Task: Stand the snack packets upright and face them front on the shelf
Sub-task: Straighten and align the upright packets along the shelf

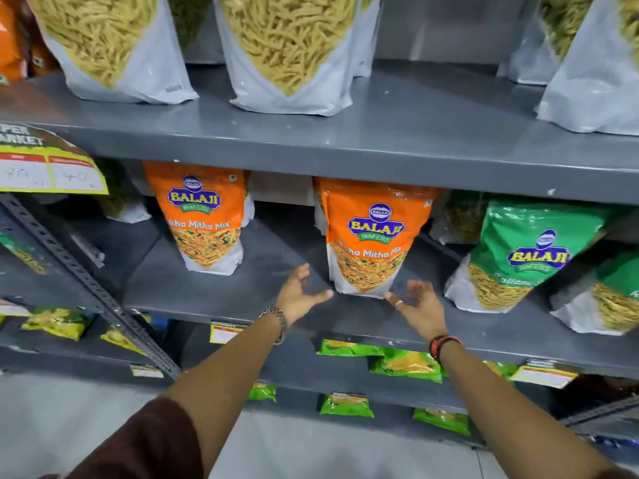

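Note:
An orange Balaji snack packet (371,236) stands upright, label to the front, at the middle of the grey shelf (214,288). My left hand (299,293) is open just left of its base, not touching it. My right hand (420,305) is open just right of the base, fingers spread, a ring on one finger. A second orange packet (204,216) stands upright further left and deeper in. A green Balaji packet (518,250) leans to the left at the right, with another green packet (608,299) beside it.
The upper shelf (397,133) holds several tall white packets of yellow sticks (287,46). A slanted metal brace (86,281) and a price card (48,164) are at the left. The lower shelf holds small green packets (404,364) lying flat. Grey floor lies below.

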### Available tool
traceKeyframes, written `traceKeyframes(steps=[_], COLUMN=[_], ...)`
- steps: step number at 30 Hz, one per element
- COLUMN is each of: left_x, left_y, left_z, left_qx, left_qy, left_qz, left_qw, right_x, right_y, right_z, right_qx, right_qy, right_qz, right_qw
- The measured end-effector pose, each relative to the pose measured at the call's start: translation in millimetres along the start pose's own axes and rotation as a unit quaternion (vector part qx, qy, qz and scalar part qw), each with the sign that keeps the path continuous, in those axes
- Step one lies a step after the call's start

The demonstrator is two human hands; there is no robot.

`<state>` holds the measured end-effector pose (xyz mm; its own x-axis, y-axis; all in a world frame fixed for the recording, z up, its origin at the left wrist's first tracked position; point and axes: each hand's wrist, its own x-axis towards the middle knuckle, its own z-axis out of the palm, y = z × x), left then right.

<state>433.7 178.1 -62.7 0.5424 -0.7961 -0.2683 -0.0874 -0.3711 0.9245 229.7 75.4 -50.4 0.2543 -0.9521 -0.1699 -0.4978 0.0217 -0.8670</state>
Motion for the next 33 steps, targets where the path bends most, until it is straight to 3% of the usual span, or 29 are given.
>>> traceKeyframes(steps=[2, 7, 14, 26, 33], left_x=[10.2, 30.7, 33.0, 49.1, 47.3], left_y=[9.8, 23.2, 23.0, 13.4, -8.9], left_z=[12.2, 26.1, 23.1, -19.5, -13.9], left_qx=[0.021, 0.040, 0.054, 0.039, 0.022], left_qy=[-0.037, -0.035, 0.003, 0.031, 0.069], left_qz=[-0.015, 0.002, 0.033, 0.041, 0.017], left_qw=[0.999, 0.999, 0.998, 0.998, 0.997], right_x=[12.0, 30.7, 34.0, 40.3, 31.9], right_y=[-7.5, -23.2, -19.8, -45.8, -23.3], right_z=[-5.9, -3.8, 14.7, 61.1, 48.4], right_qx=[0.037, 0.142, 0.124, 0.103, 0.088], right_qy=[-0.045, -0.105, -0.056, -0.061, -0.063], right_qz=[0.007, 0.001, 0.004, -0.012, 0.021], right_qw=[0.998, 0.984, 0.991, 0.993, 0.994])
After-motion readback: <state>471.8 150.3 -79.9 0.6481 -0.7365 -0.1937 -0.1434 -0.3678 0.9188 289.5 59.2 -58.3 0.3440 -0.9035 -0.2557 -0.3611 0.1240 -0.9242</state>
